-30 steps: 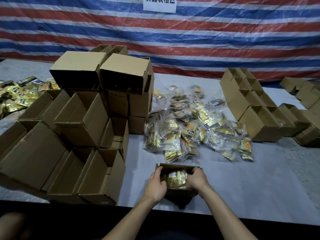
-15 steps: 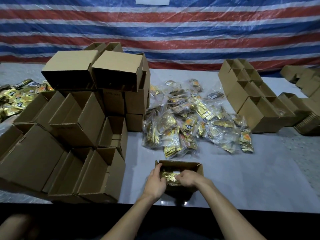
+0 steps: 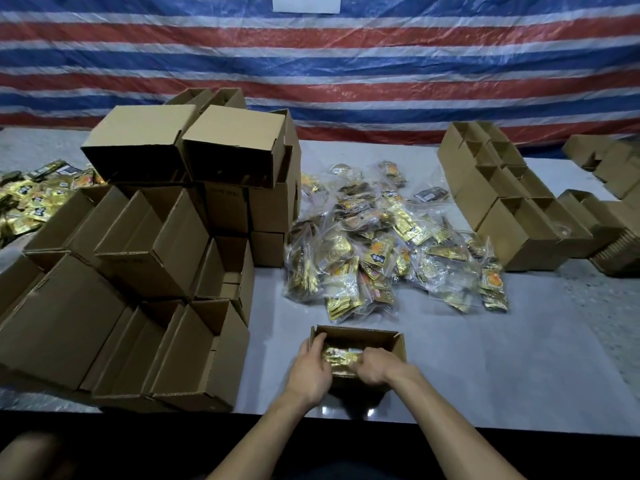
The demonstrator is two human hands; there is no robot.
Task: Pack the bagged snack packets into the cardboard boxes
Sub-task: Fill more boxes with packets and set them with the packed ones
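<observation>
A small open cardboard box (image 3: 388, 341) stands near the table's front edge, with a gold bagged snack packet (image 3: 341, 356) inside it. My left hand (image 3: 310, 370) grips the box's left wall, fingers curled over its rim. My right hand (image 3: 375, 367) reaches into the box from the right and presses on the packet, its fingertips hidden inside. Behind the box lies a heap of clear bags of gold snack packets (image 3: 384, 244).
A stack of open cardboard boxes (image 3: 145, 258) fills the left side. Rows of upright boxes (image 3: 512, 216) stand at the right, with more (image 3: 609, 168) farther back. Loose gold packets (image 3: 31, 199) lie at far left. A striped tarp (image 3: 346, 71) hangs behind.
My right hand moved from the box's right side into the box, onto the packet, which now sits lower. My left hand stayed on the left wall.
</observation>
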